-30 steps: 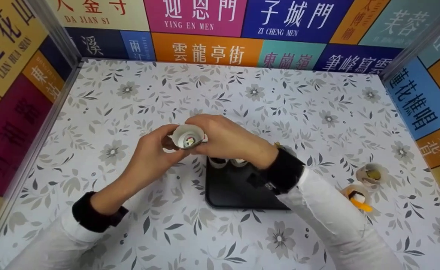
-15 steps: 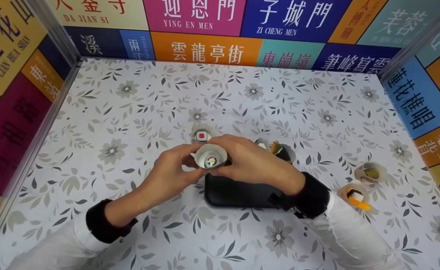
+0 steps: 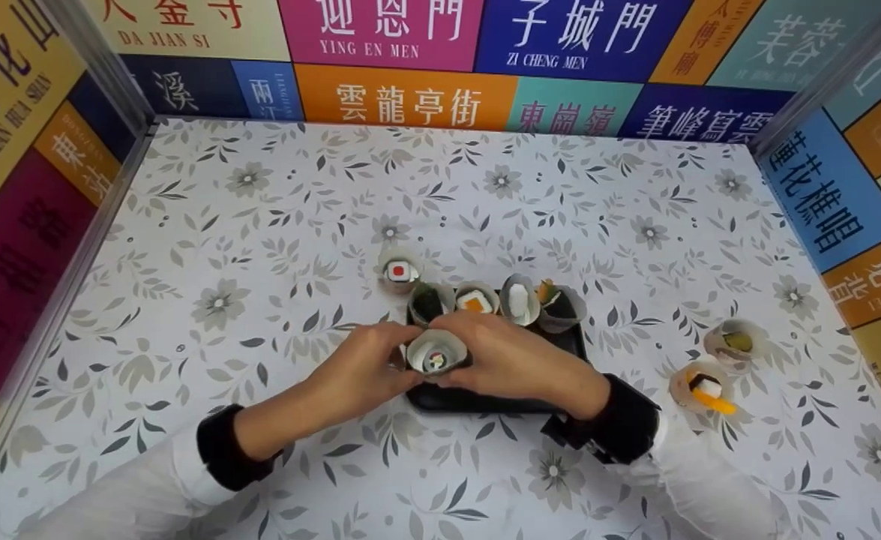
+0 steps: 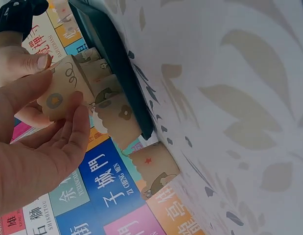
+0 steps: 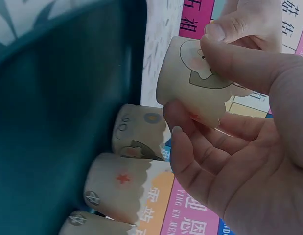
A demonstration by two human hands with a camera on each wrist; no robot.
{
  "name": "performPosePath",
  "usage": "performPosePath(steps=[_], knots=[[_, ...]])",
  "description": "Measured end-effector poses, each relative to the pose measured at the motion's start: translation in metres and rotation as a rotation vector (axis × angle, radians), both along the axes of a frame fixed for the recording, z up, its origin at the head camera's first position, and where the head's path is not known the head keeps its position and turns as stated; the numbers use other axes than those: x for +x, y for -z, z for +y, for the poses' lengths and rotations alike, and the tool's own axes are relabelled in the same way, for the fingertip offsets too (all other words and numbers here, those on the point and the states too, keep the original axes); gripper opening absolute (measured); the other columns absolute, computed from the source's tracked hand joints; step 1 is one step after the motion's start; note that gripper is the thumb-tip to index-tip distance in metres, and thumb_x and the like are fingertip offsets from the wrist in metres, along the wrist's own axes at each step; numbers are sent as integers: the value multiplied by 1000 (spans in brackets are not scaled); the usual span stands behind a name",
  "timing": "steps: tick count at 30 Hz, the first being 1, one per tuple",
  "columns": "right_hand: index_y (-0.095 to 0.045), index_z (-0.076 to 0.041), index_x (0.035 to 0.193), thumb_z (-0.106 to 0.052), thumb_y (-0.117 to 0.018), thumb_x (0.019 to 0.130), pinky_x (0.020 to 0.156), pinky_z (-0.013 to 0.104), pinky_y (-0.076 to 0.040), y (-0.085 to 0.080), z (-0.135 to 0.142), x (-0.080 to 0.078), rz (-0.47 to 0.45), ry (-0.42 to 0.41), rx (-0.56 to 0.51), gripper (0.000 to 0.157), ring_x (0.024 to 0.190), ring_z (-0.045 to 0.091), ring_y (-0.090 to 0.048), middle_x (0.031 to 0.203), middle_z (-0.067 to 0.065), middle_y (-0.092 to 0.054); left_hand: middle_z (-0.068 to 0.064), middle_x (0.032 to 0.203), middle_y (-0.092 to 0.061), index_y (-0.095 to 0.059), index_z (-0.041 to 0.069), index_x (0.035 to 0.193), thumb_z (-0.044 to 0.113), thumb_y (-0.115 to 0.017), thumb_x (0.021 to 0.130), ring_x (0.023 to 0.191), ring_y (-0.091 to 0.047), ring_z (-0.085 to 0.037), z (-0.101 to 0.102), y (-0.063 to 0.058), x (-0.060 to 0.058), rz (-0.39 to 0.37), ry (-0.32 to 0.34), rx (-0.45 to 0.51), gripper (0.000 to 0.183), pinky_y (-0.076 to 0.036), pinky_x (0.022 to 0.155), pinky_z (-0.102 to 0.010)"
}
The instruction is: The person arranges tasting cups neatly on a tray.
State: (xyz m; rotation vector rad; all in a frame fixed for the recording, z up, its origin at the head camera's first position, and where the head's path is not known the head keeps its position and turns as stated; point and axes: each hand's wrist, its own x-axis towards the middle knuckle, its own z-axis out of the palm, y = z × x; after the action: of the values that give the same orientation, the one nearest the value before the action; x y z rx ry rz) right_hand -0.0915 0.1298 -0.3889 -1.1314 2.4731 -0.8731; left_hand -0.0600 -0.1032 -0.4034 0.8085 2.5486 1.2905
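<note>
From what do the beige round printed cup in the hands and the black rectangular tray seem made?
Beige round printed cup: probably matte paper; its thin rim is scalloped. Black rectangular tray: perhaps plastic, smooth and faintly shiny; coated metal remains possible.

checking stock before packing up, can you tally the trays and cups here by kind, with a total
Black tray: 1
Paper cups: 8 (1 held, 4 on the tray, 3 on the table)
Total: 9
</note>
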Motion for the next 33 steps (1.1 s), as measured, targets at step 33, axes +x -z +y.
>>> performPosePath(steps=[33], knots=[[-55, -12, 145, -19, -89, 84, 101, 41, -52, 27, 0, 15, -27, 4, 111, 71, 121, 21, -62, 135, 6, -64, -6, 90, -69, -72, 5, 112, -14, -67, 81, 88, -66, -21, 3, 14, 3, -8, 43, -155, 36, -52, 75, -37]])
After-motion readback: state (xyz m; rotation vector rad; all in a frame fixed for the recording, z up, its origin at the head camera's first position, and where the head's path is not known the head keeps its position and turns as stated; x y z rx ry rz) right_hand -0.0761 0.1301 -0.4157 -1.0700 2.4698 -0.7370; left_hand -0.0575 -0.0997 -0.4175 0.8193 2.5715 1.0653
